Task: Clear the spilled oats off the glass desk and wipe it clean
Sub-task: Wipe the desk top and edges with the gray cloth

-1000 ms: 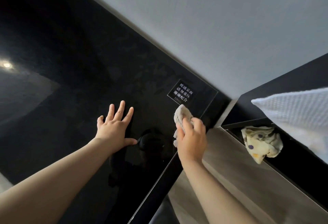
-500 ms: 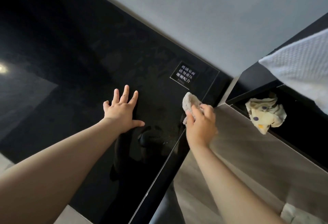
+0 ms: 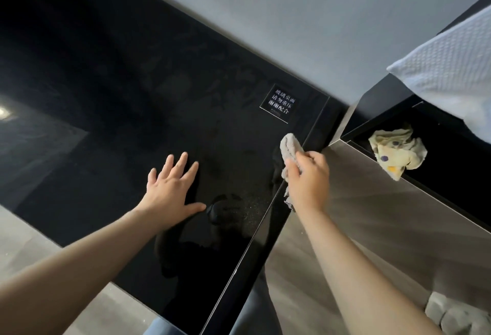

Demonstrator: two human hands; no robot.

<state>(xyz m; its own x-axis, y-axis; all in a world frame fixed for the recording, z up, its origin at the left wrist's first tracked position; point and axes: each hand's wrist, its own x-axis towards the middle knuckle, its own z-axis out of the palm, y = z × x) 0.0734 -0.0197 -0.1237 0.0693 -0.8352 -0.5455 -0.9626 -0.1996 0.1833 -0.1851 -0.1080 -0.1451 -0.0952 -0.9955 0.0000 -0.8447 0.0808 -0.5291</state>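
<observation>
The black glass desk fills the left and middle of the head view. My left hand lies flat on it with fingers spread. My right hand grips a beige cloth at the desk's right edge, near its far corner. Fine pale specks show on the glass between my two hands. No oat flakes can be made out.
A small label with white characters is stuck on the glass near the far corner. To the right stands a dark shelf holding a crumpled yellow cloth. A white textured towel hangs above. Grey floor lies below.
My right hand with the cloth has slid right along the glass, from beside the label to the desk's right edge. My left hand has stayed flat on the glass.
</observation>
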